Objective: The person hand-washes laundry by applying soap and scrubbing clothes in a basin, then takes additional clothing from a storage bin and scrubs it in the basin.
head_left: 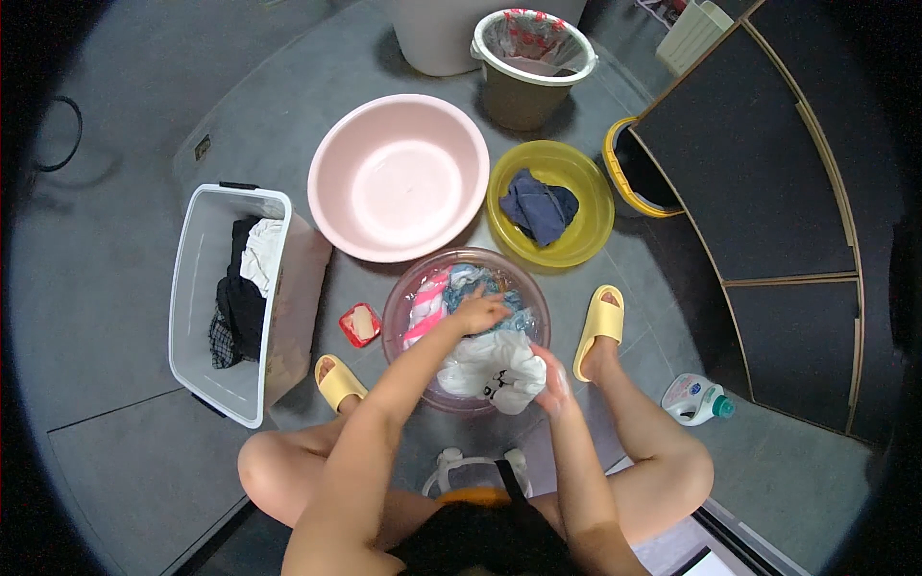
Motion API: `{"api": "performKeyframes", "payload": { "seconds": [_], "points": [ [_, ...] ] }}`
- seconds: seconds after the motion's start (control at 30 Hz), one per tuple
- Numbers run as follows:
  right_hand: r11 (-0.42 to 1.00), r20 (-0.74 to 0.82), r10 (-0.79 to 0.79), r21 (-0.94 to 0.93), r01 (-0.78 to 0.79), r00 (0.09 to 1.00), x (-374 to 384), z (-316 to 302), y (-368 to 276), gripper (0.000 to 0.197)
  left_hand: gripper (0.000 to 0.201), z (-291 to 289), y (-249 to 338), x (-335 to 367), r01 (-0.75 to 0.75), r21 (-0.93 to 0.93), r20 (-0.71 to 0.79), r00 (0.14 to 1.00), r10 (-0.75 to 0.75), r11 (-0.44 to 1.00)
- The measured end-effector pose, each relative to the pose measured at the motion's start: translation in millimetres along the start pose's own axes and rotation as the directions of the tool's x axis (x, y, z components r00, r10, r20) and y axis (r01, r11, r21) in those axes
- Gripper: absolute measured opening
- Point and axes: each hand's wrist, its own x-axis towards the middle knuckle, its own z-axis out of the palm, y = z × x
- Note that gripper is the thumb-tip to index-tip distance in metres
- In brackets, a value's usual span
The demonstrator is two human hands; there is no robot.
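Note:
A translucent pinkish basin (392,322) of water stands on the floor between my feet, with wet clothes in it. My right hand (553,381) is closed on the edge of a white garment (485,367) with a dark cartoon print, at the basin's near right side. My left hand (482,312) reaches over the middle of the basin with its fingers apart, by a blue patterned cloth (469,280). To its left lies a pink-and-white striped cloth (429,302), partly under water. My left forearm hides some of the clothes.
Beyond are a large pink basin (331,206), a yellow basin (595,240) with dark blue cloth, and a lined bin (523,101). Left stand a clear tub (288,317) of clothes and a red soap dish (360,325). A detergent bottle (693,398) is right, by dark cabinets (768,211).

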Motion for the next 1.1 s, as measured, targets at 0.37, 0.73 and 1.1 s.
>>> {"api": "performKeyframes", "payload": {
  "seconds": [0.37, 0.73, 1.1],
  "points": [
    [0.998, 0.027, -0.070, 0.003, 0.070, 0.997, -5, 73, 15, 0.030, 0.030, 18, 17, -133, -0.221, -0.962, -0.267, 0.882, -0.389, 0.158],
    [0.980, 0.175, 0.174, -0.129, -0.153, 0.969, 57, 87, 122, 0.036, 0.035, -4, 42, -230, 0.139, -0.364, -0.855, 0.342, -0.390, 0.921],
    [0.935, -0.004, 0.101, -0.340, -0.096, 0.995, 94, 139, 144, 0.020, 0.043, -90, -186, -358, 0.908, -0.247, 0.014, 0.352, -0.936, 0.338]
  ]
}}
